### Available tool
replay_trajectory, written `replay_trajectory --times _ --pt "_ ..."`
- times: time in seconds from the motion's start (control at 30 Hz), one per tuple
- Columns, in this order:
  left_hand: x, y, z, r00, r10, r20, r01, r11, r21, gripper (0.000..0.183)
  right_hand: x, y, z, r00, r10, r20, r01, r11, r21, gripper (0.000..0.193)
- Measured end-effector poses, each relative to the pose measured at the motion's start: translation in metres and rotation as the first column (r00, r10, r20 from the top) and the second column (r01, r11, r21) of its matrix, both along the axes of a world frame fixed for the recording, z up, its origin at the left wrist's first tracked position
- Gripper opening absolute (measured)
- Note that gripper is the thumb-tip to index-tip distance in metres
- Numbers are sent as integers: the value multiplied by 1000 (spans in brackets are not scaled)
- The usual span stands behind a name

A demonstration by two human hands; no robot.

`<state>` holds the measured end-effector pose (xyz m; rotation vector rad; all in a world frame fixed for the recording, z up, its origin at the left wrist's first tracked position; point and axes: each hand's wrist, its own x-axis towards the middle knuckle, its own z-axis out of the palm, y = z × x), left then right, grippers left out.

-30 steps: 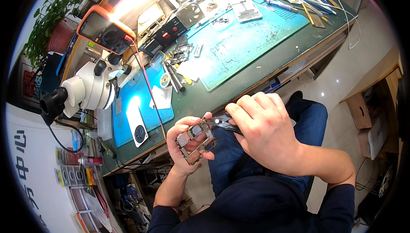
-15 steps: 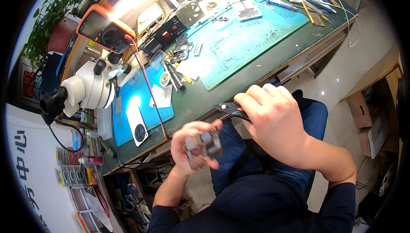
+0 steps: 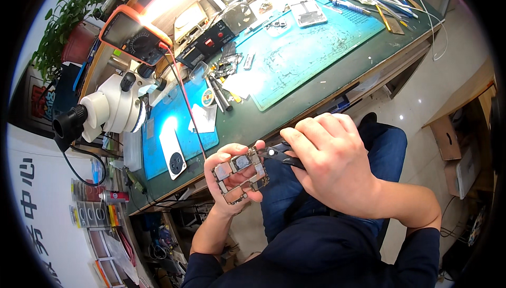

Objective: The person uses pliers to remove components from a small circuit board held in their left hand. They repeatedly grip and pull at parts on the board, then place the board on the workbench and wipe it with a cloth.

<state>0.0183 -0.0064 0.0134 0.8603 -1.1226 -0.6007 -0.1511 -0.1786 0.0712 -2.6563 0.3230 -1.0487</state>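
My left hand (image 3: 215,192) grips a small circuit board (image 3: 241,162) by its edges, above my lap and in front of the bench. The board has an opening in its middle and grey and copper-coloured patches on it. In my right hand (image 3: 337,166) are small black-handled cutting pliers (image 3: 286,157), with the fingers wrapped round the handles. Their tips meet the board's upper right corner, beside my left fingertips. Whether the jaws bite on the edge cannot be made out.
A blue-green mat (image 3: 305,61) lies on the green bench, with a phone housing (image 3: 308,12) on it. To the left stand a white microscope (image 3: 108,106) and an orange multimeter (image 3: 134,37); a red lead (image 3: 185,90) hangs down to the bench edge. Hand tools (image 3: 390,11) crowd the far right.
The circuit board, blurred before, is now steady and turned flatter to view. The pliers have come left and down, from apart to touching the board's corner.
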Motion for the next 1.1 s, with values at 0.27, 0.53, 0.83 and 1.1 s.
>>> replay_trajectory --times 0.27,0.53,0.83,1.1 --pt "-3 -2 2 998 30 59 -31 1000 4 86 -1 2 -1 1000 -15 -17 15 1000 19 21" --pt "-5 -2 1 993 55 104 -57 998 20 85 0 2 -4 999 -17 -28 18 999 29 22" --pt "-5 -3 -5 952 130 278 -143 989 27 92 -5 4 0 982 29 -187 4 985 171 48" --pt "-7 -4 -7 973 151 176 -154 988 5 95 -4 5 0 977 36 -212 4 983 186 44"
